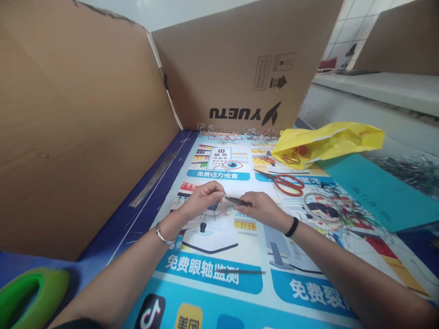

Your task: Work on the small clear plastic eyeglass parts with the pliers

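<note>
Two-handed over the desk [133, 219]: pinching a thin dark strip [238, 201] end to end, left hand [202, 197] grip and right hand [262, 209] grip alike.

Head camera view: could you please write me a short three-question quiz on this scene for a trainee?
1. Multiple choice: what do the left hand and the right hand hold between them? A) a phone B) a thin dark tool C) a cup
2. True or false: the red scissors lie on the poster, between the right hand and the yellow bag.
3. Fill in: the silver bracelet is on the ___ wrist.
Key: 1 B; 2 true; 3 left.
</note>
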The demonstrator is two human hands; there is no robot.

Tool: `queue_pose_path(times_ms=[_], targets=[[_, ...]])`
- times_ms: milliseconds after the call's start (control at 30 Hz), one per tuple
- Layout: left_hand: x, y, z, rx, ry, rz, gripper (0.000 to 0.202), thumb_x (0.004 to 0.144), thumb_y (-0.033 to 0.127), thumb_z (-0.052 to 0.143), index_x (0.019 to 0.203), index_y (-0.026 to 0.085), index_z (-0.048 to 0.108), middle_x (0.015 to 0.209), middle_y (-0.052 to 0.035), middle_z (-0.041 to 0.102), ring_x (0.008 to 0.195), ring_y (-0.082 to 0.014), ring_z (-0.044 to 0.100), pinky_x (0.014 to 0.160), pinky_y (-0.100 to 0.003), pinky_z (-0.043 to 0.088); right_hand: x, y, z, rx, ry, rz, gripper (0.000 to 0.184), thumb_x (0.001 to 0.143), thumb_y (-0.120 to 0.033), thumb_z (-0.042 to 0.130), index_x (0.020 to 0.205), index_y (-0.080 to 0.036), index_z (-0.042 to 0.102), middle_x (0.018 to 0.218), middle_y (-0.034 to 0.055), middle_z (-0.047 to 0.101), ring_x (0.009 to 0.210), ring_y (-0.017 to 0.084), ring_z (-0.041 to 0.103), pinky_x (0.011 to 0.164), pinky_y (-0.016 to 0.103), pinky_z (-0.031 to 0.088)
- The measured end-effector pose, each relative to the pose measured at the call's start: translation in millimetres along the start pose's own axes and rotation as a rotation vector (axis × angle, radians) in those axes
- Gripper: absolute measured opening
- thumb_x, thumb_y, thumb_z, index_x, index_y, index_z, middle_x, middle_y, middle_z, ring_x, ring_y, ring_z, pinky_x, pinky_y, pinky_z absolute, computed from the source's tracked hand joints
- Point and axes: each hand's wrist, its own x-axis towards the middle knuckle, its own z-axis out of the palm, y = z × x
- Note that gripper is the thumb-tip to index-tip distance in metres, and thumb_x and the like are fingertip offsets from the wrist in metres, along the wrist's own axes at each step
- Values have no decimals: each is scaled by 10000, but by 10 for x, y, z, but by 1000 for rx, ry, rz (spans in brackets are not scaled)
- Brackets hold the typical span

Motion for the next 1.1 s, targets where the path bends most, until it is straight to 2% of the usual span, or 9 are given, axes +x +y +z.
queue_pose_path(times_ms=[267,567,1100], targets=[[18,-26,-56,-39,-61,6,179,789,334,539,781,156,517,627,24,504,571,-72,421,566,-211,333,0,2,16,29,-1,-46,328,778,-446,513,610,-167,549,647,-4,521,579,94,449,522,216,277],[7,22,-55,-36,-34,-7,233,805,397,501,789,165,482,576,51,396,517,-67,353,515,-207,285,2,-7,6,43,0,-38,328,777,-447,512,606,-170,551,638,-8,513,575,94,450,520,219,281],[-9,2,22,60,-38,-5,270,821,431,459,808,165,504,554,55,361,511,-73,320,505,-210,262,4,0,61,35,-1,-87,306,795,-435,496,660,-174,578,657,-4,536,597,100,468,537,218,292]])
